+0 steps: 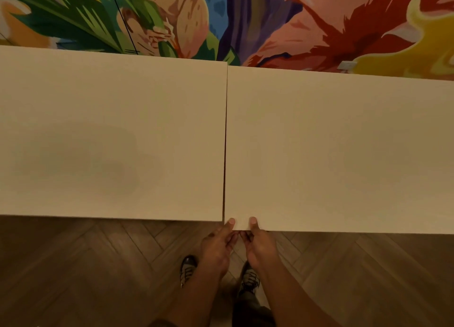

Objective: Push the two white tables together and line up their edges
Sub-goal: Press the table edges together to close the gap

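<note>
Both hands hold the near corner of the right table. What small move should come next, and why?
Probably push the right table a little away from the body. Its near edge sits closer to the person than that of the left table, and its far edge is offset the same way, while only a thin gap remains. Both hands, left and right, already grip that corner.

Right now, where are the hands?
Head view, bottom centre: left hand and right hand grip the near-left corner of the right table, beside the seam.
</note>
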Motion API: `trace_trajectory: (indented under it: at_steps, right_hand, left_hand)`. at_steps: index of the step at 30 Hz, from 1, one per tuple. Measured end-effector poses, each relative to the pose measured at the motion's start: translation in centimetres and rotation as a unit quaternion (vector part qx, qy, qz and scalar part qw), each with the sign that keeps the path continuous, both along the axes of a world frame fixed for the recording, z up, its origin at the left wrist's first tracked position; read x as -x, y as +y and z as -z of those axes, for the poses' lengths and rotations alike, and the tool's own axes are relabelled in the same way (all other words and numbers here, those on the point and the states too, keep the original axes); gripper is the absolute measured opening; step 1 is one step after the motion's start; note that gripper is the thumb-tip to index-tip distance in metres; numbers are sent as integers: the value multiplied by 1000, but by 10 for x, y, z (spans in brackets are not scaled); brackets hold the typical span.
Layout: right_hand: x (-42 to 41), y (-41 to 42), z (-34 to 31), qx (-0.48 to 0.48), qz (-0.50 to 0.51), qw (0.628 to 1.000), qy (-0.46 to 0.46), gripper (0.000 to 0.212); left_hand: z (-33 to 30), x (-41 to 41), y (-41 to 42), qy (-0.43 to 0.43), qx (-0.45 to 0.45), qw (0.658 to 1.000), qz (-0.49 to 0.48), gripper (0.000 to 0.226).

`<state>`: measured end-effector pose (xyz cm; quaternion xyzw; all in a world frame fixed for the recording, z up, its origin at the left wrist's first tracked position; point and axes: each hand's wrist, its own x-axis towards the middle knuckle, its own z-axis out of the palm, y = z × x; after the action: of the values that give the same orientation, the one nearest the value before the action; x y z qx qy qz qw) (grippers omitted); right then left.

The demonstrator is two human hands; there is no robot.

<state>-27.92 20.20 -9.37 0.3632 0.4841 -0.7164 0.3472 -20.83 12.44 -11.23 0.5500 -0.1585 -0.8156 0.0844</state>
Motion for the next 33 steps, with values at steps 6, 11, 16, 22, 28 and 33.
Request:
trace_trajectory:
  at_steps: [6, 11, 16, 22, 28, 33]
  right_hand:
    - [0, -6, -2, -22, 12, 1000, -3, 26]
    - [2, -9, -4, -41, 3, 999, -10, 22]
    - [2, -13, -4, -50, 13, 999, -6, 29]
    - [5, -22, -8, -48, 23, 999, -5, 35]
    - [7, -26, -7, -45, 31, 998, -14, 32]
    - [8, -29, -7, -56, 39, 998, -15, 29]
  left_hand:
    - [-3, 3, -5, -13, -7, 1000, 6, 58]
    - [-3, 4, -3, -22, 11, 1000, 2, 48]
    - [-7, 5, -4, -24, 23, 999, 11, 48]
    - [-10, 10, -8, -33, 31, 999, -5, 39]
    - [-9, 11, -14, -23, 19, 999, -14, 37]
    - [-3, 10, -18, -12, 21, 1000, -4, 54]
